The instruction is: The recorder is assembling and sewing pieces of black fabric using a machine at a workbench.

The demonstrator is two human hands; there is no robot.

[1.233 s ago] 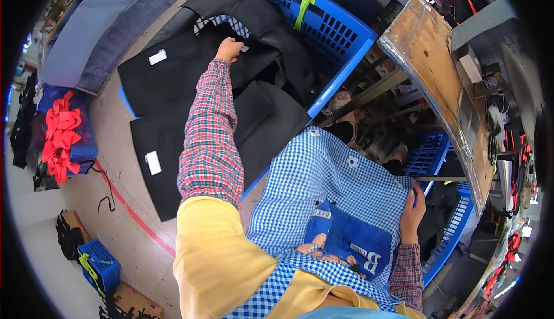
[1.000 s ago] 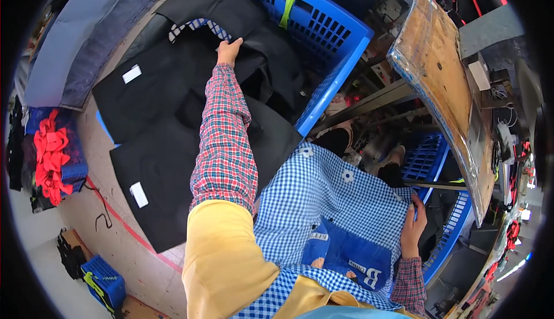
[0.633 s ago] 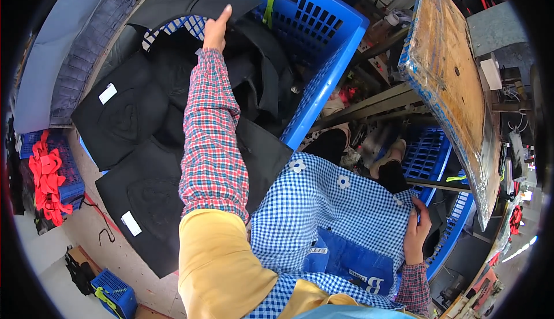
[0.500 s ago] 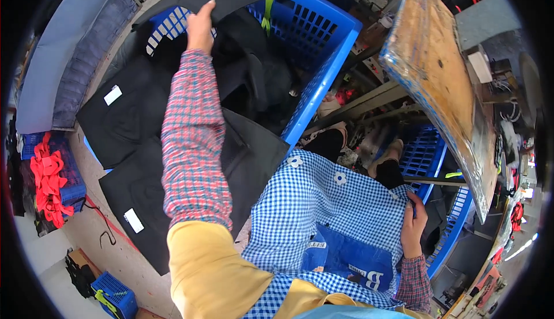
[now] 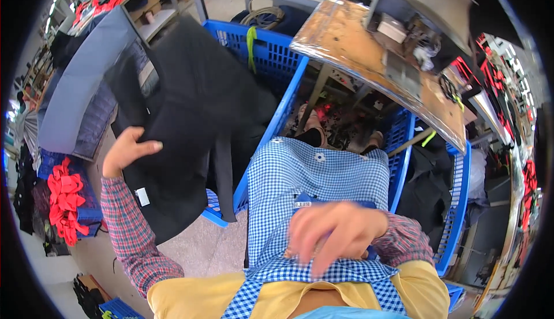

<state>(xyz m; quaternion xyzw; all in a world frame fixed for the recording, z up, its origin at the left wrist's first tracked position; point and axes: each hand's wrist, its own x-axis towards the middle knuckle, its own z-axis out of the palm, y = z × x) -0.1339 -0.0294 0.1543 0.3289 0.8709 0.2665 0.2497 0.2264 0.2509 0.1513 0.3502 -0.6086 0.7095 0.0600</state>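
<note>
Large black fabric pieces (image 5: 190,88) hang over the left side of a blue plastic basket (image 5: 277,117), with a small white label (image 5: 142,197) on one of them. My left hand (image 5: 130,150) is at the left edge of this fabric, thumb and forefinger spread apart; whether it touches the cloth is unclear. In front of my waist is my right hand (image 5: 337,232), blurred by motion, its fingers loosely bent and apart with nothing visible in them. Behind it lies my blue-and-white checked apron (image 5: 323,175).
A wooden board table (image 5: 346,36) with a plastic-wrapped edge stands ahead on the right. Another blue basket (image 5: 453,203) with black pieces is at my right. Red straps (image 5: 64,198) lie on a blue crate at the left, below a grey padded panel (image 5: 81,88).
My left hand has come back from the far basket edge toward me and left. My right hand has left the apron's right edge for my waist. The black fabric has shifted; the view has tilted up.
</note>
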